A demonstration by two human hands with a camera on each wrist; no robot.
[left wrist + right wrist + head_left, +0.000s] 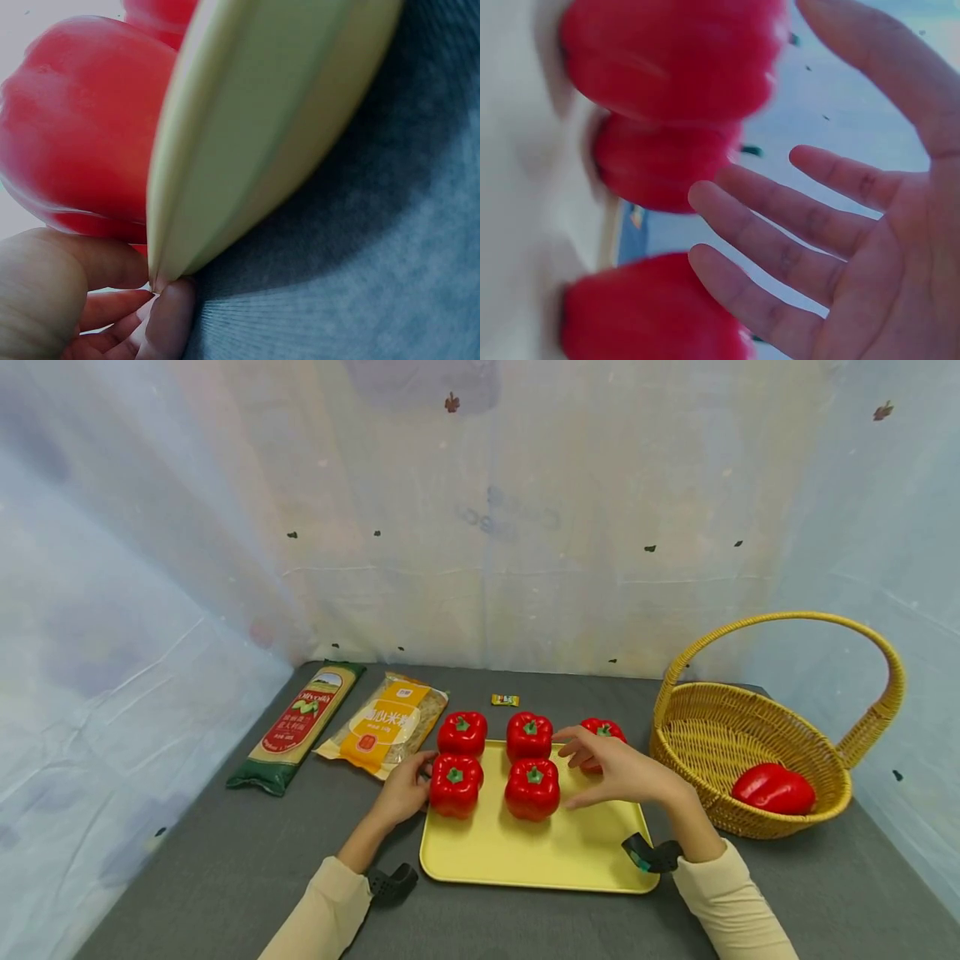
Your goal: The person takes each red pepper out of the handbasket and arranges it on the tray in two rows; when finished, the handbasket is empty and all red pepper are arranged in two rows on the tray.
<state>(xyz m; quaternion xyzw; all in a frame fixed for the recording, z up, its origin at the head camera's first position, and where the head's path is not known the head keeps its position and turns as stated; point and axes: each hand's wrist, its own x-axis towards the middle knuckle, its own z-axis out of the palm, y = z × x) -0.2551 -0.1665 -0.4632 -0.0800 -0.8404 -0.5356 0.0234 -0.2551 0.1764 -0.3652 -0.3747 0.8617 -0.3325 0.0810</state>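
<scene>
Several red bell peppers stand on a yellow tray point(525, 860): a left pair with a front pepper point(455, 787), a middle pair with a front pepper point(532, 790), and one pepper point(604, 729) at the back right. My left hand point(405, 789) holds the tray's left rim; the left wrist view shows thumb and fingers pinching the tray edge point(247, 135) beside a pepper point(82, 127). Over the tray, my right hand point(618, 768) has its fingers spread, partly covering the back-right pepper. In the right wrist view its palm point(885, 277) faces the peppers, holding nothing.
On the right, a woven basket point(697, 718) with a tall handle contains red peppers point(774, 789). A green-ended pasta pack point(300, 722) and a yellow-white noodle bag point(390, 722) lie at left. One small candy packet point(505, 700) sits behind the tray.
</scene>
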